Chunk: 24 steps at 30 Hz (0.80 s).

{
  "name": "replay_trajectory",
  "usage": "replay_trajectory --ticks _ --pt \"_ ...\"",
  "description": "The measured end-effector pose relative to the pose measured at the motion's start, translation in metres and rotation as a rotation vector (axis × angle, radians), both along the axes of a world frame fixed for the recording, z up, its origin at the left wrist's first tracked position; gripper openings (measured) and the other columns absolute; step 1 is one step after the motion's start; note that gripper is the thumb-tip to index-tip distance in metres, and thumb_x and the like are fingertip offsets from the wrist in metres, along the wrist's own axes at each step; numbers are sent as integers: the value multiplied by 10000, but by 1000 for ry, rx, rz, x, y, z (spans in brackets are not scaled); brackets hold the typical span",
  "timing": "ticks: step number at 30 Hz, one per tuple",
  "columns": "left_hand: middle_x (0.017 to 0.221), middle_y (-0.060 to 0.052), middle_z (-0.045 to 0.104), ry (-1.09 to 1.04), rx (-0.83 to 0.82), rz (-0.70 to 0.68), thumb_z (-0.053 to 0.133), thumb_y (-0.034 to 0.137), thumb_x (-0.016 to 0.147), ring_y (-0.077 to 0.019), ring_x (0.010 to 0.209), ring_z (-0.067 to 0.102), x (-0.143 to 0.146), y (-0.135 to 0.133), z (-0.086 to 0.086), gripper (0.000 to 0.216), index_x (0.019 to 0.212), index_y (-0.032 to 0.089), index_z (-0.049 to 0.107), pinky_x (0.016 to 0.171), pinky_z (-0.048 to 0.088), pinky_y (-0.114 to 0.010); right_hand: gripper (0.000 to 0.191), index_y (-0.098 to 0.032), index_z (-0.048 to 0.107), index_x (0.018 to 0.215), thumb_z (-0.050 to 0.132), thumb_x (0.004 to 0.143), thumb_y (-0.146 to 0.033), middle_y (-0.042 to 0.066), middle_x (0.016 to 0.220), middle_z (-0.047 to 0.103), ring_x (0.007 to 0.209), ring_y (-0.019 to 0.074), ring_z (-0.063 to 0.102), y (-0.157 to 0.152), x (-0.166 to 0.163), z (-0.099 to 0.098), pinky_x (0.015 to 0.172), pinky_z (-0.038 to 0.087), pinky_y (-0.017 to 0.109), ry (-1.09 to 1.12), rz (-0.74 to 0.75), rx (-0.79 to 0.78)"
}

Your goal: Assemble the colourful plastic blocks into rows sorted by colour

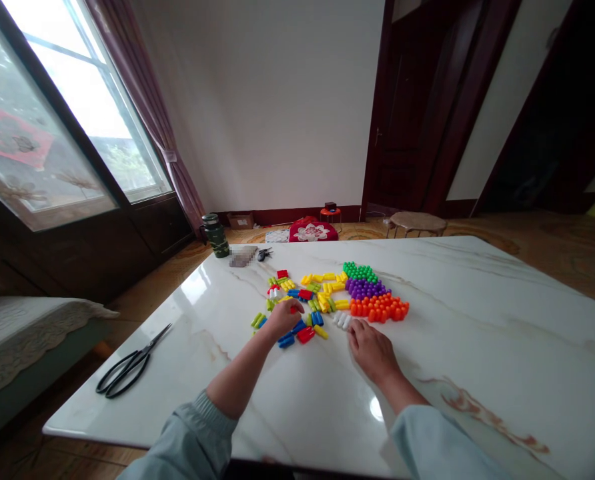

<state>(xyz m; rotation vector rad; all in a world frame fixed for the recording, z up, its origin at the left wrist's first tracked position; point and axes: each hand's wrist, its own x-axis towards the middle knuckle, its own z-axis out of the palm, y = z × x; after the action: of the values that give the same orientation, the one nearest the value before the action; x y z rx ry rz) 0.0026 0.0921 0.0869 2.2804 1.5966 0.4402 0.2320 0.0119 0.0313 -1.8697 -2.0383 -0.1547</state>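
Note:
On a white marble table (477,313) lies a scatter of small coloured plastic pegs (307,293). Green pegs (360,271), purple pegs (365,288) and orange pegs (380,308) stand upright in tidy groups on the right of the pile. My left hand (283,316) is curled over the loose pieces, with a red peg pinched at its fingertips. My right hand (370,347) rests on the table, fingers bent, its tips touching a few white pegs (342,320).
Black scissors (130,363) lie near the table's left edge. A dark green bottle (216,235), a blurred flat item (243,255) and keys (264,253) sit at the far edge. A bed (22,333) stands left; stools (417,222) stand on the floor beyond.

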Motion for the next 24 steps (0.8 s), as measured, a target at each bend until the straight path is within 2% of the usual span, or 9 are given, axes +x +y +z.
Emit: replay_trajectory --ticks 3,6,12,18,24 --pt "894 -34 670 46 -22 -43 674 253 747 -181 836 625 0 -13 -4 231 963 177 704 754 476 -262 131 -199 563 955 435 927 -208 46 952 660 814 158 617 0 0 1 668 343 273 3 -4 -4" --pt "932 -70 644 123 -43 -43 761 287 670 -208 826 623 9 -23 -6 271 901 156 713 714 472 -281 128 -197 561 948 436 927 -204 40 944 656 816 157 618 -1 0 2 669 342 272 5 4 0" --pt "1033 -105 599 212 -52 -59 700 220 716 -215 829 634 22 -31 -2 219 923 151 702 697 474 -291 127 -194 559 936 433 933 -204 35 925 654 809 154 620 -2 0 2 673 338 268 -5 5 15" --pt "1078 -94 589 205 -45 -82 701 266 713 -202 853 642 18 -32 -4 271 967 173 697 725 484 -273 124 -192 564 928 440 929 -200 36 907 654 791 152 619 -1 2 0 657 332 266 -2 9 37" --pt "998 -47 652 177 15 -135 669 307 721 -215 861 646 19 -37 -9 268 972 214 655 711 470 -273 120 -192 567 915 447 926 -200 35 902 656 783 150 620 -1 1 0 651 332 264 1 6 40"
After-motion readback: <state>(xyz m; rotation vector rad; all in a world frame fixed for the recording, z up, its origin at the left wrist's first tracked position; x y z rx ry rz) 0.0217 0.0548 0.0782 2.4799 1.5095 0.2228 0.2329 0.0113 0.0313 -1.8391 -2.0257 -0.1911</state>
